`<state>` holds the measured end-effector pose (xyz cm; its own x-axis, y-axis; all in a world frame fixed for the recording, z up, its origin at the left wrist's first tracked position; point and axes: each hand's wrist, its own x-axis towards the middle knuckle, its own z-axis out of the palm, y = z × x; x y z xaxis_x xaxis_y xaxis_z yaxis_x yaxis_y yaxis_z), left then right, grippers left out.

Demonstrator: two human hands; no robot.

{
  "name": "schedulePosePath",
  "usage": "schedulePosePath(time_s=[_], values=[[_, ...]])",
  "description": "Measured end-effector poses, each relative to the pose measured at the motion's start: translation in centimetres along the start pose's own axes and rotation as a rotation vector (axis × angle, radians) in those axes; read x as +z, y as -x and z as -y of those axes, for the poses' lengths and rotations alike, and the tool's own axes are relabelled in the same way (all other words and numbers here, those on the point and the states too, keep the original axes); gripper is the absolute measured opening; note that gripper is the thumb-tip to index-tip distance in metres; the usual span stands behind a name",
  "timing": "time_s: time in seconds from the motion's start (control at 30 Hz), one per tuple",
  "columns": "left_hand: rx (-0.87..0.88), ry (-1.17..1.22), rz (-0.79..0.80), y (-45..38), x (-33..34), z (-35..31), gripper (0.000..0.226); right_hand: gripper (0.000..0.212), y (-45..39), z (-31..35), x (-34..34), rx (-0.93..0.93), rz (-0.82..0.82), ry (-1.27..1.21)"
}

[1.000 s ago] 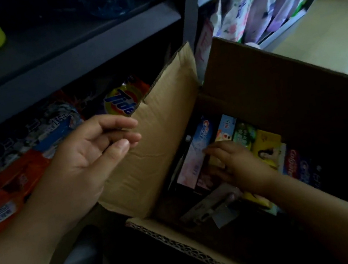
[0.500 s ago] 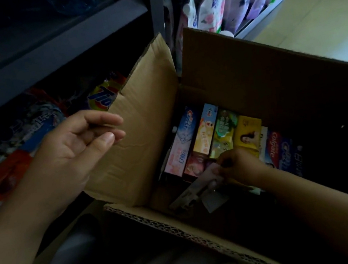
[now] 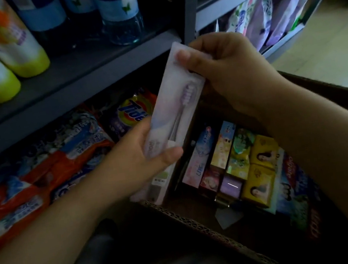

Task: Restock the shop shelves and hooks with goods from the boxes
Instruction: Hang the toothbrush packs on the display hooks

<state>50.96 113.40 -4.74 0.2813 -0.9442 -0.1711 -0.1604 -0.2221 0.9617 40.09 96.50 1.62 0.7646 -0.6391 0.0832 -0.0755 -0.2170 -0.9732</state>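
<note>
Centre of frame: a long, pale pink-and-white toothbrush blister pack [image 3: 174, 111], held tilted, top end toward the upper middle, bottom end toward the lower middle. The purple-bristled brush head shows through the clear front.

Right hand [image 3: 225, 74], upper middle: thumb and fingers pinch the top end of the pack, thumb on the front face. Forearm runs down to the lower right corner.

Left hand [image 3: 142, 166], centre-left: fingers curled round the lower half of the pack, thumb across its front near the printed label. Forearm runs to the lower left corner.

The pack sits above the left edge of an open brown corrugated cardboard box [image 3: 205, 224], which fills the lower right of frame. Inside the box, standing in rows: a pink-and-blue toothpaste carton [image 3: 198, 162], a yellow-and-blue carton [image 3: 223, 144], a green carton [image 3: 240, 153], yellow soap boxes with a portrait print [image 3: 262, 170], a small purple box [image 3: 231, 187], and a red-and-blue Colgate carton [image 3: 294, 172] at the right.

Behind, a grey metal shelf unit [image 3: 83, 77]. Upper left: white bottles with yellow-green bases [image 3: 18, 48]. Upper middle: clear water bottles with blue labels [image 3: 119, 15]. Left, on the lower shelf: orange-and-blue detergent bags [image 3: 39, 174] and a Tide bag [image 3: 132, 113]. Upper right: purple and floral soft packs [image 3: 268, 16] standing on another shelf; pale floor [image 3: 335, 39] beside it.
</note>
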Motion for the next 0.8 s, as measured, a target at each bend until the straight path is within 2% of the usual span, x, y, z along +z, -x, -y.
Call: schedulePosePath(time_s=[0.07,0.13,0.17,0.2,0.23,0.27,0.33,0.4,0.47,0.53,0.63,0.8], values=[[0.029,-0.113,-0.104,0.0,0.2,0.0,0.021,0.013,-0.1,-0.4,0.7,0.04,-0.006,-0.072],[0.025,-0.122,-0.184,0.3,-0.1,0.5,0.014,0.013,0.4,-2.3,0.4,0.136,-0.039,-0.191],[0.011,-0.084,-0.214,0.4,-0.3,0.8,0.018,0.013,0.9,-3.8,0.0,0.186,-0.077,-0.187],[-0.005,-0.042,-0.239,0.6,-0.5,0.9,0.024,0.012,1.6,-5.6,-0.4,0.22,-0.11,-0.08],[-0.01,-0.011,-0.26,0.7,-0.7,1.1,0.029,0.009,2.6,-7.7,-0.7,0.228,-0.099,0.136],[-0.008,0.013,-0.271,0.8,-0.9,1.1,0.031,0.01,3.7,-10.0,-0.7,0.245,-0.015,0.384],[0.011,0.047,-0.278,0.7,-0.9,1.1,0.031,0.033,6.1,-14.5,0.0,0.263,0.313,0.793],[0.022,0.078,-0.286,0.6,-1.0,1.3,0.028,0.052,7.3,-18.8,1.2,0.18,0.598,1.035],[0.028,0.112,-0.297,0.6,-1.3,1.8,0.024,0.059,7.6,-21.3,2.6,0.048,0.747,1.224],[0.041,0.12,-0.3,0.6,-1.5,2.1,0.03,0.065,7.2,-23.3,3.2,-0.076,0.748,1.302],[0.046,0.138,-0.292,0.5,-1.7,2.4,0.03,0.071,6.9,-25.0,3.6,-0.111,0.712,1.375],[0.063,0.183,-0.271,0.5,-1.8,2.7,0.022,0.064,5.5,-24.8,4.0,-0.159,0.697,1.471]])
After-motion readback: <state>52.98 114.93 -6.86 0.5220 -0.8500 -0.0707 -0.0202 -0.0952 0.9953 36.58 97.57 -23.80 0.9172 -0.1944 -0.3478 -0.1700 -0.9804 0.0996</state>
